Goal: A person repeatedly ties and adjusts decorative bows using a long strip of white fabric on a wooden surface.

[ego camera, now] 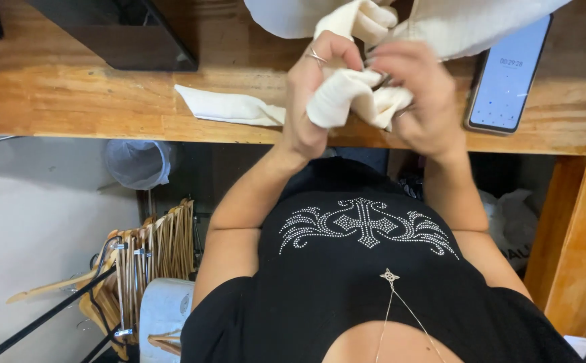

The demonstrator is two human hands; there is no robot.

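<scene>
A cream cloth (350,94) is bunched between both my hands over the front edge of a wooden table (71,101). My left hand (313,94), with a ring on one finger, grips the cloth from the left. My right hand (421,94) pinches the same cloth from the right, fingers curled into the folds. One end of the cloth (229,107) trails flat on the table to the left. More cream fabric (454,23) lies at the table's far side, above my hands.
A smartphone (508,74) with a lit screen lies on the table at the right. A dark box (125,33) stands at the back left. Under the table are a lined bin (138,165), several wooden hangers (152,255) and a bag (515,222).
</scene>
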